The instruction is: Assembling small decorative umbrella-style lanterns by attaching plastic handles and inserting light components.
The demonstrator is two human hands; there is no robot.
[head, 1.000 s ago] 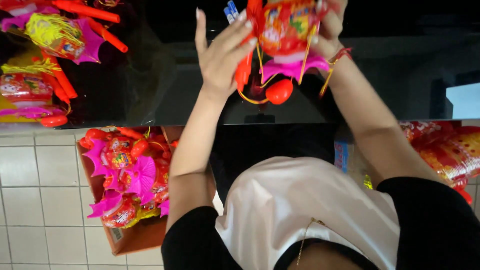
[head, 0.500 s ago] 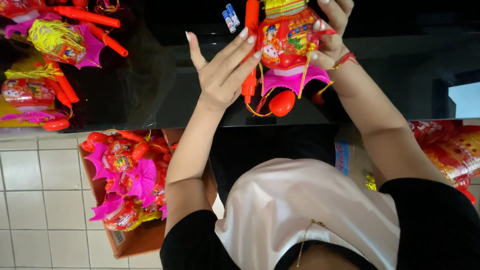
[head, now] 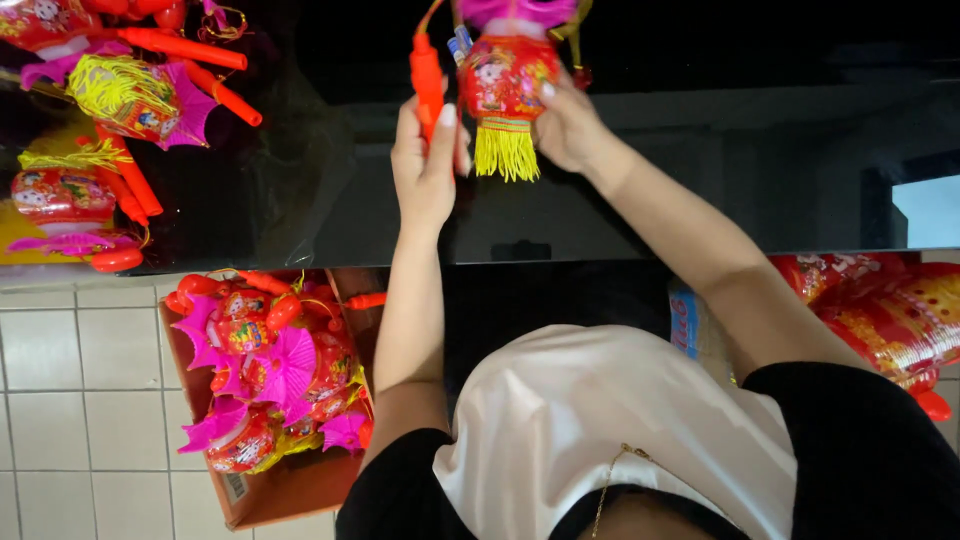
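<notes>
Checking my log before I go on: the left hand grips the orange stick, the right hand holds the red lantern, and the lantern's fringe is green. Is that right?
Not quite: the fringe is yellow, not green, as the head view shows. The rest stands: the left hand grips the orange stick and the right hand holds the red lantern.

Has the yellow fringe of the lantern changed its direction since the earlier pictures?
Yes. The yellow fringe now points toward the cardboard box; earlier it pointed away, so the lantern was flipped.
</notes>
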